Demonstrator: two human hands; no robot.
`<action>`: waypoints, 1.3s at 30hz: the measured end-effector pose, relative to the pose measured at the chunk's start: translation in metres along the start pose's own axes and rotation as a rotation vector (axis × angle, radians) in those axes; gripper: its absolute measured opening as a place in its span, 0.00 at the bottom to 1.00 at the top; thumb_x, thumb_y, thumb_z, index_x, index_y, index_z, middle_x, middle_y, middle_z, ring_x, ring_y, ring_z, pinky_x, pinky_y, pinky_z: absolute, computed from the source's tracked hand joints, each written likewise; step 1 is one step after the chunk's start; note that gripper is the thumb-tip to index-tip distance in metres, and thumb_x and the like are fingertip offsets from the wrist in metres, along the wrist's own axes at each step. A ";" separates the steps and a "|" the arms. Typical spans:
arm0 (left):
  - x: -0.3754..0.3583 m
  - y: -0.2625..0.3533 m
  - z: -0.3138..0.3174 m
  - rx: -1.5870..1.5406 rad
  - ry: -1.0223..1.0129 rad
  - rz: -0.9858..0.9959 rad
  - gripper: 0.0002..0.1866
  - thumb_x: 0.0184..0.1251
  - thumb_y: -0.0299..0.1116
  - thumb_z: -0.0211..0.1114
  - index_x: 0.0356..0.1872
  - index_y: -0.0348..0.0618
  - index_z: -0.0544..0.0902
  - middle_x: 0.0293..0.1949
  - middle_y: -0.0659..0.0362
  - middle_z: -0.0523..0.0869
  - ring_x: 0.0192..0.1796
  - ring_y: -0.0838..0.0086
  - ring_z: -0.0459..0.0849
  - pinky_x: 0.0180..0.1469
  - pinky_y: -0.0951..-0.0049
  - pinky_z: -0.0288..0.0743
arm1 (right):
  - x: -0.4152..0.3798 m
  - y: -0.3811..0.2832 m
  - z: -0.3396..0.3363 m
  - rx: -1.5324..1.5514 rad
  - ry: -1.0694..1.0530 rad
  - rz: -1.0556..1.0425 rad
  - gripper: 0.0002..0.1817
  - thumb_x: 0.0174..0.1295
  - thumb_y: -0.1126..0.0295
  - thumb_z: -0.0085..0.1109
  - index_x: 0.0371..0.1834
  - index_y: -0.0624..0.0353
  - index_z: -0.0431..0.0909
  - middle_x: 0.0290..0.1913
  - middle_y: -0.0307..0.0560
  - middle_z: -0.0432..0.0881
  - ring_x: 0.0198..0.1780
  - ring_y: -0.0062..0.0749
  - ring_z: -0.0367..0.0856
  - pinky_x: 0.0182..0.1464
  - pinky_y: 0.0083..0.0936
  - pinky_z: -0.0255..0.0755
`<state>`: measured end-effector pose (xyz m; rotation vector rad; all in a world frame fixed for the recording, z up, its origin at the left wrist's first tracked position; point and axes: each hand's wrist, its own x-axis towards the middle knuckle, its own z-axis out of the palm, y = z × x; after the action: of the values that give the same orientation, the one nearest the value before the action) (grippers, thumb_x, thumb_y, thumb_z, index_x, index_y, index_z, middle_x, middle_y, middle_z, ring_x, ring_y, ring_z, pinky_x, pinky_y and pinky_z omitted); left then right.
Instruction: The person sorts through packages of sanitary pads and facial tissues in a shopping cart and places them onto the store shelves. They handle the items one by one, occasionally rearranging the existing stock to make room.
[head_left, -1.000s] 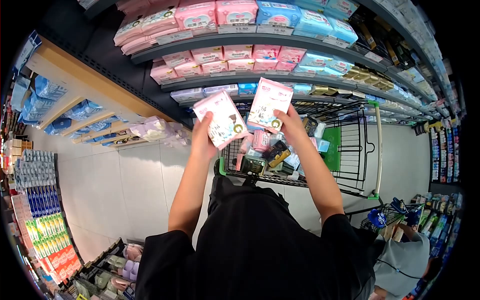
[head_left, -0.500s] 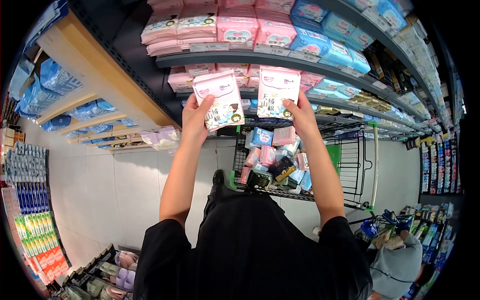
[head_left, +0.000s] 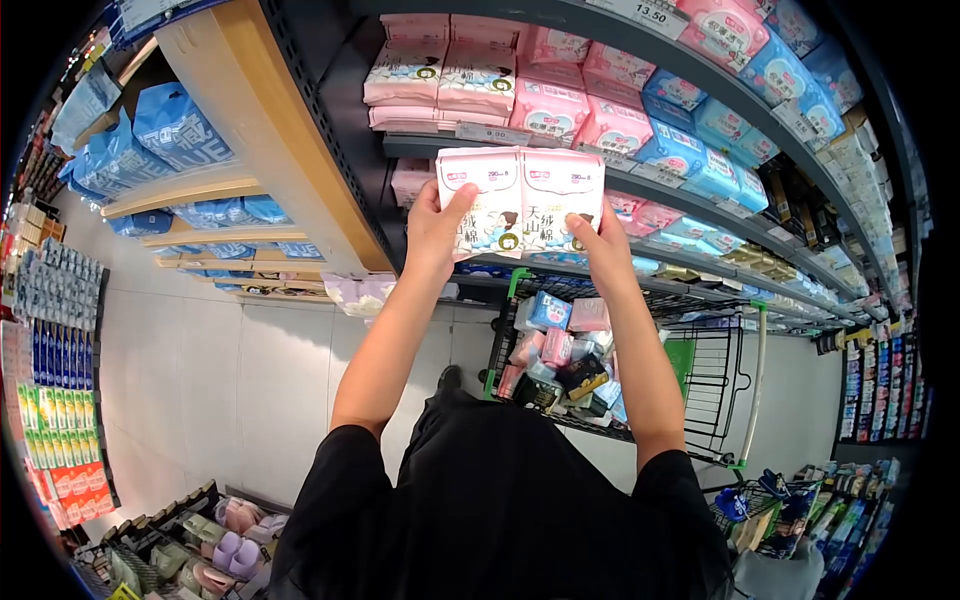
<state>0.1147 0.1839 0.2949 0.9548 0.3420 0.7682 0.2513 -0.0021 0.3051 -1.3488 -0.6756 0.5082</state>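
Observation:
My left hand grips a white and pink package by its left side, thumb on the front. A matching package is in my right hand, held at its right side with the thumb on the front. The two packages are side by side with their inner edges touching, upright before the shelf. Similar packages are stacked on the shelf behind and above them. Below my right hand, many small packs lie in a shopping cart.
Blue bags fill a wooden-framed shelf at left. Blue packs line the shelf at right. Slippers sit in a rack at bottom left. Part of another person shows beside another cart at bottom right.
The two packages, apart before, have come together edge to edge. The shelves and cart have shifted right in view, and the other person shows less.

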 end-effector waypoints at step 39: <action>0.091 0.136 0.022 1.525 0.037 1.141 0.21 0.50 0.25 0.71 0.49 0.40 0.81 0.57 0.50 0.75 0.63 0.51 0.69 0.63 0.60 0.68 | 0.129 -0.086 0.058 -0.623 0.053 -0.373 0.28 0.60 0.59 0.65 0.59 0.63 0.72 0.46 0.53 0.84 0.34 0.33 0.85 0.35 0.27 0.77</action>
<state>0.1310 0.2834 0.4260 2.6909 0.3829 1.5839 0.2982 0.1133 0.4142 -1.7497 -1.0679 -0.0537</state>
